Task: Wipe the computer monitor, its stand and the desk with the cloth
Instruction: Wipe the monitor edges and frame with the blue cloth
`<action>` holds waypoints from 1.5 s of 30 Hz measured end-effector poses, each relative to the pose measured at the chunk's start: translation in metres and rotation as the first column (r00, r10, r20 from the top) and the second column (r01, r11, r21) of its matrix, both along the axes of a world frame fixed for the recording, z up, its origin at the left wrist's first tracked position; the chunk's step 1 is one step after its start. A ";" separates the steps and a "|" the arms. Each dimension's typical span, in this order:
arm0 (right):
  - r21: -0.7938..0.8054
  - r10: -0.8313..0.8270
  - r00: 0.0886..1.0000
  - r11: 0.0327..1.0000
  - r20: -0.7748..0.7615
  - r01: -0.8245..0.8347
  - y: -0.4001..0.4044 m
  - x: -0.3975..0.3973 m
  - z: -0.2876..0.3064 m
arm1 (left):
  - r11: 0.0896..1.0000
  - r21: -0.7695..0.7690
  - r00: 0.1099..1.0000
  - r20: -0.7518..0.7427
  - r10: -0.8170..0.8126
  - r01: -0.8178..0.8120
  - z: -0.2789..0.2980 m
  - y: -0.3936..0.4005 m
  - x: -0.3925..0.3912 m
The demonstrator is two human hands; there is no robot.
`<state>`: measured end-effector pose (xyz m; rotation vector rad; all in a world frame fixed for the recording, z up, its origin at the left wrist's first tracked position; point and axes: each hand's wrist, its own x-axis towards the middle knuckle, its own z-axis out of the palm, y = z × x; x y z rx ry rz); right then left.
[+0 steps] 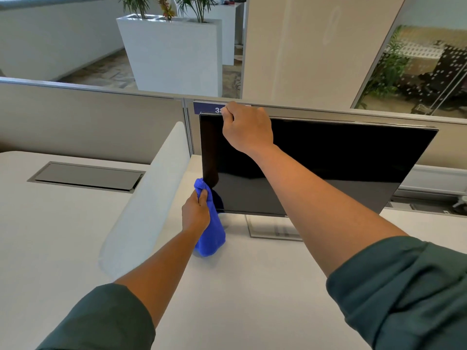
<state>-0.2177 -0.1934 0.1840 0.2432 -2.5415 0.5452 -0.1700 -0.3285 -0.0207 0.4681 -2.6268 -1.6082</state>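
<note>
A black monitor (328, 162) stands on the white desk (252, 286) with its screen dark. My right hand (247, 127) grips its top edge near the upper left corner, fingers curled over the rim. My left hand (195, 210) holds a bunched blue cloth (211, 236) against the monitor's lower left edge; the cloth hangs down to the desk. Under the screen, the flat silver stand base (275, 229) shows, partly hidden by my right forearm.
A white rounded divider (146, 198) runs along the left of the desk. Beyond it lies a neighbouring desk with a grey cable hatch (86, 175). A beige partition (88, 117) backs the desks. White planters (171, 51) stand further off.
</note>
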 end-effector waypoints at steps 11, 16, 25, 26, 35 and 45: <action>0.002 -0.010 1.000 1.000 -0.010 0.010 -0.001 -0.001 -0.001 | 0.997 0.068 0.897 -0.437 0.070 -0.045 0.137 0.006 -0.046; -0.002 -0.013 0.999 1.000 -0.038 0.013 -0.002 -0.001 -0.003 | 0.994 0.113 0.872 -0.484 0.068 -0.015 0.151 0.006 -0.052; 0.019 -0.008 0.999 1.000 -0.047 0.009 0.000 -0.003 -0.005 | 0.993 0.086 0.968 -0.229 0.105 -0.087 0.042 0.011 -0.013; 0.026 -0.009 0.999 1.000 -0.042 0.010 0.000 -0.003 -0.005 | 0.994 0.071 0.981 -0.173 0.092 -0.081 0.026 0.010 -0.007; 0.046 -0.001 0.999 0.999 -0.043 0.003 -0.001 -0.005 -0.007 | 1.000 0.000 0.991 0.131 0.011 -0.011 -0.023 0.002 0.011; 0.046 0.011 0.999 0.999 -0.030 -0.009 0.001 -0.004 -0.005 | 0.990 0.024 0.988 -0.073 0.139 -0.138 0.011 0.008 0.003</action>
